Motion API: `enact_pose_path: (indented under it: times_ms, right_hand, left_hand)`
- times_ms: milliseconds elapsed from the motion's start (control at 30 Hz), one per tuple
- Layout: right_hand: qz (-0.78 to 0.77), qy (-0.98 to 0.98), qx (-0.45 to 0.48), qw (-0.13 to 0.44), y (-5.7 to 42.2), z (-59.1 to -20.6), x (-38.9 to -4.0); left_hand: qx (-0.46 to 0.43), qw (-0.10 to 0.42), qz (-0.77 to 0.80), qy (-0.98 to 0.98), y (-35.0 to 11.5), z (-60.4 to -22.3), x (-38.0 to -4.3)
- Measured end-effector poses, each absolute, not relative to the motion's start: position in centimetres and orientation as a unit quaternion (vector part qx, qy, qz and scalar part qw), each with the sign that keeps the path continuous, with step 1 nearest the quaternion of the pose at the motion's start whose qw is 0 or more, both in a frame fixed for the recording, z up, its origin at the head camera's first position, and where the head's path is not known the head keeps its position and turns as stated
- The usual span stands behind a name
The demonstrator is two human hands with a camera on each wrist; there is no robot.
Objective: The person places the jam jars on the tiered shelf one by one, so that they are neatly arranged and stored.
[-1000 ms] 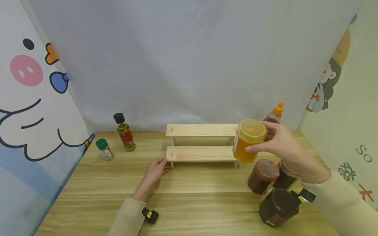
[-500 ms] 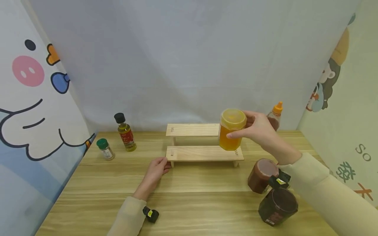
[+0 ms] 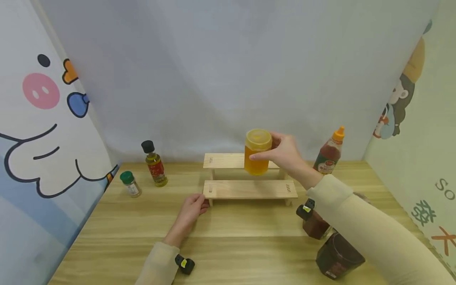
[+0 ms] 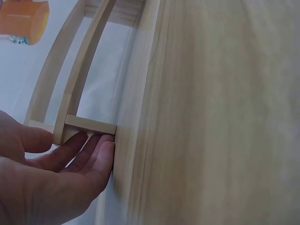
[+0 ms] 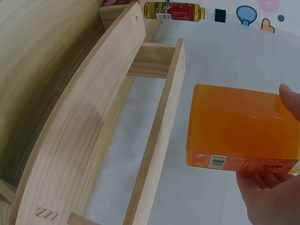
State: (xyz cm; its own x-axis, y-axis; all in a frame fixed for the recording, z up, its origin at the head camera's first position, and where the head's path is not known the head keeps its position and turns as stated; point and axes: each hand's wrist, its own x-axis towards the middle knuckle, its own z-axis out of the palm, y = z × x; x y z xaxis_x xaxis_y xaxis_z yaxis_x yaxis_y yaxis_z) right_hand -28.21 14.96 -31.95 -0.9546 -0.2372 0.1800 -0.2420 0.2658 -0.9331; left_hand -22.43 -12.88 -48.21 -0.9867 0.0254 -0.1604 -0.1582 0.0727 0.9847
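Observation:
My right hand (image 3: pixel 287 153) grips a honey jar (image 3: pixel 257 158) with a yellow lid, thumb in front and fingers behind. The jar is upright and overlaps the upper board of a two-step wooden rack (image 3: pixel 246 190). From the right wrist view, the jar's amber side (image 5: pixel 239 122) and label strip show beside the upper board, with a gap between. My left hand (image 3: pixel 191 207) holds the rack's left end. Close up in the left wrist view, its thumb is at the board's end and its fingers (image 4: pixel 101 157) curl against the end leg.
On the left stand an oil bottle (image 3: pixel 155 168) with a black cap and a green-capped spice jar (image 3: pixel 131 186). To the right are an orange-capped sauce bottle (image 3: pixel 327 154), a reddish-brown jar (image 3: pixel 315 226) and a dark jar (image 3: pixel 336 259), partly covered by my right sleeve. A pale curtain closes off the back.
My right hand has carried the honey jar leftward from the right end of the rack to over its upper board. The left hand stays at the rack's left end.

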Motion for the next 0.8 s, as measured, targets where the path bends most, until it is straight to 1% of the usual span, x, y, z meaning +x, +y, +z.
enact_pose_path:
  times_ms: [200,367,800]
  right_hand:
    - [0.605,-0.786,0.125,0.022,13.2,-33.0,-29.2]
    - [0.630,-0.769,0.103,0.025,11.9,-34.0,-30.1]
    - [0.599,-0.795,0.088,0.034,10.1,-34.7,-32.0]
  left_hand:
    - [-0.042,0.060,0.676,0.733,-12.9,-48.3,-22.3]
    - [-0.044,0.057,0.671,0.738,-13.0,-48.2,-22.3]
    - [-0.042,0.060,0.668,0.741,-13.1,-48.6,-22.4]
